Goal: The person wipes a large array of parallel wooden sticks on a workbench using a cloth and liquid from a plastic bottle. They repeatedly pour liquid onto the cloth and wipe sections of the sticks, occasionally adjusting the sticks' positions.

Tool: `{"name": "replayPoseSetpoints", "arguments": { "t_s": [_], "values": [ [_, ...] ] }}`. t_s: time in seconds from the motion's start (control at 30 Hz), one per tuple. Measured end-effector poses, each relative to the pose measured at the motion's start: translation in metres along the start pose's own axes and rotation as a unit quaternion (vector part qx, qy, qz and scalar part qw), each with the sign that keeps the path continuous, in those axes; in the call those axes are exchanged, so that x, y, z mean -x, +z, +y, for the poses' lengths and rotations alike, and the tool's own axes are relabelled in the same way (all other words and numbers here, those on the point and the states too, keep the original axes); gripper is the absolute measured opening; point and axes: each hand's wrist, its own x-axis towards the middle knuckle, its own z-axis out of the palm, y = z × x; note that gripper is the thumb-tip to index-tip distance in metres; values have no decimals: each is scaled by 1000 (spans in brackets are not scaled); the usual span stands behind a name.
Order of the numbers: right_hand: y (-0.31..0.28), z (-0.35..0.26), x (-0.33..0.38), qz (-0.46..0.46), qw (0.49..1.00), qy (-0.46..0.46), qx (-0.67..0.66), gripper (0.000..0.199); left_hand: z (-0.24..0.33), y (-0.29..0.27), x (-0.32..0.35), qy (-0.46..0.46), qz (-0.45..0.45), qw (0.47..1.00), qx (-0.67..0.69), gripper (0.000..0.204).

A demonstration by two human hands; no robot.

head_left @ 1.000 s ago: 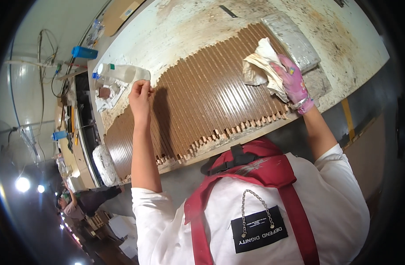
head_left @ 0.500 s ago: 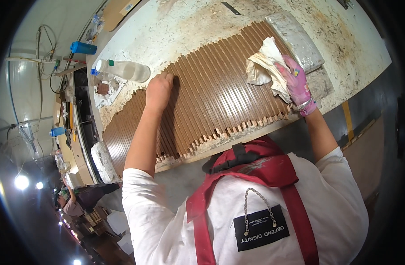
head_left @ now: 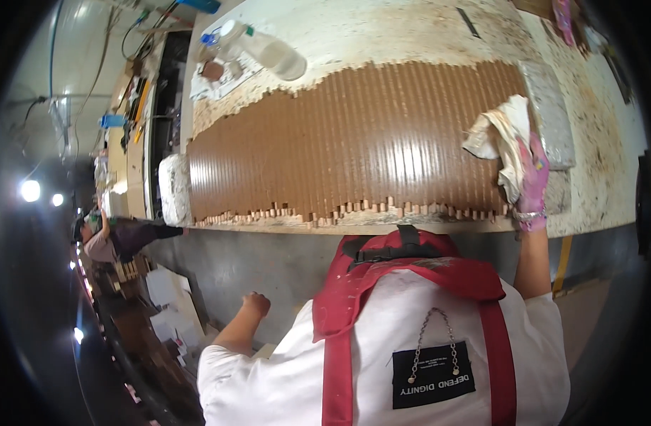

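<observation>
A row of brown wooden strips (head_left: 325, 142) lies side by side across the table, their pale ends stepping unevenly along the near edge. At its right end my right hand (head_left: 534, 177), in a pink patterned glove with a band at the wrist, is closed on a crumpled, stained white cloth (head_left: 506, 135). The cloth rests over the last strips. My left hand (head_left: 256, 304) is bare and hangs off the table, over the floor at my left side. Its fingers are curled in, and nothing shows in them.
Plastic-wrapped blocks stand at both ends of the row, one on the left (head_left: 174, 188) and one on the right (head_left: 550, 113). A cloudy plastic bottle (head_left: 279, 58) sits behind the strips at far left. A thin dark strip (head_left: 469, 21) lies farther back. Another person (head_left: 119, 238) is at far left.
My left hand has come off the strips and dropped back beside my body, past the table's near edge. My right hand still holds the cloth at the right end. The view has turned.
</observation>
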Motion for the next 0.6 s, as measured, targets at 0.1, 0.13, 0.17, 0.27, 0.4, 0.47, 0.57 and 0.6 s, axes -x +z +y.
{"name": "replayPoseSetpoints", "arguments": {
  "t_s": [0.1, 0.13, 0.17, 0.27, 0.4, 0.47, 0.57, 0.6],
  "values": [
    [4, -19, 3, -12, 1000, -6, 24, 39, 9, 30, -32, 107, 149, 928, 326, 47],
    [1, -14, -4, -38, 999, -8, 37, 40, 25, 11, -10, 72, 130, 904, 401, 46],
    [-8, -2, -13, -66, 997, -8, 46, 40, 24, 43, -31, 156, 257, 895, 329, 32],
    [-15, 2, -27, -112, 993, 1, 43, 42, 26, -48, 39, 73, 479, 804, 345, 13],
    [2, -29, -23, -122, 991, -6, 57, 36, -21, -141, 75, 55, 663, 539, 517, 7],
    [-3, -15, -31, -117, 992, 22, 30, 33, -47, -164, 68, 46, 684, 482, 546, 8],
    [-11, 2, -38, -126, 991, 18, 30, 36, -70, -185, 51, 53, 717, 547, 428, 10],
    [-13, 3, -39, -136, 989, 2, 49, 35, -72, -192, 50, 59, 731, 561, 384, 12]
  ]
}}
